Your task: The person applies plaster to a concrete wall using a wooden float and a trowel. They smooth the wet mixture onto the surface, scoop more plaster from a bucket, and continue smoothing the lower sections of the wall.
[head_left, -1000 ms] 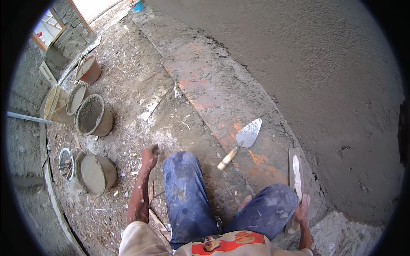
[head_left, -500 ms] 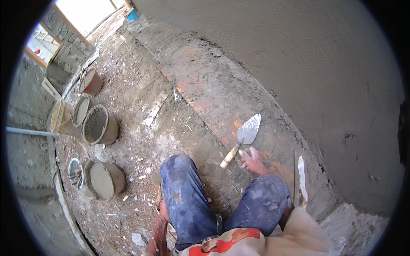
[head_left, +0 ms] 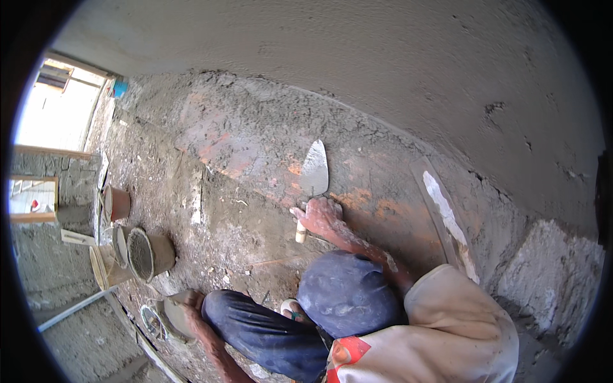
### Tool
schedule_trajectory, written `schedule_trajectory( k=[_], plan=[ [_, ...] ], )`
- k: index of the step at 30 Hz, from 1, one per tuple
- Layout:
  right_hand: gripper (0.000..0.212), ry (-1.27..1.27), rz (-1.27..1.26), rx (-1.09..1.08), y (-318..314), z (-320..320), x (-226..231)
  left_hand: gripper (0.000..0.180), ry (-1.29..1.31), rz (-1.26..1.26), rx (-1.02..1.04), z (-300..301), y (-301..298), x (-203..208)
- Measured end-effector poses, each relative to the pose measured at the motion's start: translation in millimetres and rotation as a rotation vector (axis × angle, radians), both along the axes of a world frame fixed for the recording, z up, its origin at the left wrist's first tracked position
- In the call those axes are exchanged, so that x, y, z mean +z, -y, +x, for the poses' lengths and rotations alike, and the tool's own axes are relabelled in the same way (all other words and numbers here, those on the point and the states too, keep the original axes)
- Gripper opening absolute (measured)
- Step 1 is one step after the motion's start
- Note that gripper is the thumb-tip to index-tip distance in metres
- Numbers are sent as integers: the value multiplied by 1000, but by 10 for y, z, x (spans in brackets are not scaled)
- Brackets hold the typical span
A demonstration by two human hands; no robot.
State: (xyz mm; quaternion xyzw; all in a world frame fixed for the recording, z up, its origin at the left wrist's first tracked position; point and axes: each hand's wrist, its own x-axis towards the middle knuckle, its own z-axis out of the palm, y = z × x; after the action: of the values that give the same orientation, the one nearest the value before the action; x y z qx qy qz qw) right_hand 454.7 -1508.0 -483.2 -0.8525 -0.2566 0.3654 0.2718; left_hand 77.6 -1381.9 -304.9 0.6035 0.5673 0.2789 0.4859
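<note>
Blue-trousered knees [head_left: 345,293] fill the near ground, the person crouched low over a rough mortar floor [head_left: 217,217]. Down at the lower left, the left hand [head_left: 185,313] rests on the rim of a mortar-caked bucket [head_left: 175,316]; how far it is open I cannot tell, as the fingers are lost against the grey. A little further out, the right hand [head_left: 322,217] is curled over the pale wooden handle of a trowel [head_left: 313,175], its fingers dusted with cement, the handle's butt poking out below the palm. The trowel lies flat on the floor with its pointed grey blade aimed away towards the wall, on an orange-stained patch. To its right a long float [head_left: 447,217] streaked with white leans along the foot of the plastered wall [head_left: 396,76]. Off left stand more buckets [head_left: 150,252].
</note>
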Motion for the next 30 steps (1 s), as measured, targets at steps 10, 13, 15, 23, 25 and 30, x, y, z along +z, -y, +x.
schedule_trajectory(
  k=[10, 13, 15, 23, 25, 30],
  plan=[
    [36, -128, 138, -199, 633, 396, 68, 53, -348, 55, -750, 1739, -323, 481],
    [16, -710, 336, -364, 952, 225, -105, 58, -369, -124, -785, 1389, -568, 662],
    [25, 234, 449, 75, 1340, 245, -187, 57, -249, -137, -719, 1124, -790, 488],
    [28, 16, 121, -190, 1693, 186, -180, 65, 389, -262, 280, -709, -2218, -1115],
    [29, 88, 51, -178, 1667, 101, -155, 82, 561, -241, 459, -1299, -2677, -1565],
    [31, 187, -84, -180, 1506, -62, 18, 100, 913, -264, 808, -2048, -3714, -1728]
  ],
)
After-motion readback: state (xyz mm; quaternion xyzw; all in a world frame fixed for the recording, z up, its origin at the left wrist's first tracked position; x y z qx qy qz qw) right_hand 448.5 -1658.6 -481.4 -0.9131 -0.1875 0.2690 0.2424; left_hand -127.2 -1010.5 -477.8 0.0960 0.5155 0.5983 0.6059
